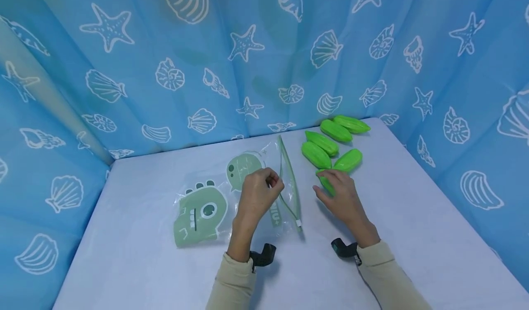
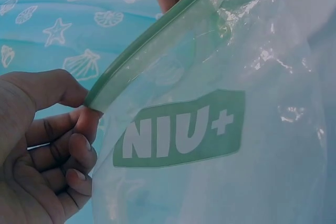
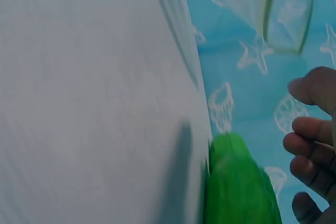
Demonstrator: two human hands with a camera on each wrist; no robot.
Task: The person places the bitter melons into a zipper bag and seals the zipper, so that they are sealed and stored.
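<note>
A clear zip bag (image 1: 235, 204) with a green cartoon monster print lies flat on the table, its green zip edge (image 1: 292, 177) parted at the mouth. My left hand (image 1: 252, 195) pinches that edge between thumb and index finger, as the left wrist view shows beside the "NIU+" label (image 2: 178, 135). A white slider (image 1: 298, 223) sits at the near end of the zip. My right hand (image 1: 345, 200) hovers over the nearest bright green, ridged, elongated fruit (image 1: 326, 186), thumb and fingers apart. In the right wrist view, this fruit (image 3: 239, 182) stands beside the loosely bent fingers (image 3: 312, 137).
Several more green fruits (image 1: 316, 155) lie at the table's back right, past my right hand. A blue curtain (image 1: 248, 85) with white shell and starfish prints closes off the back and both sides of the white table (image 1: 136, 218). Black wrist cameras (image 1: 264, 255) sit on both wrists.
</note>
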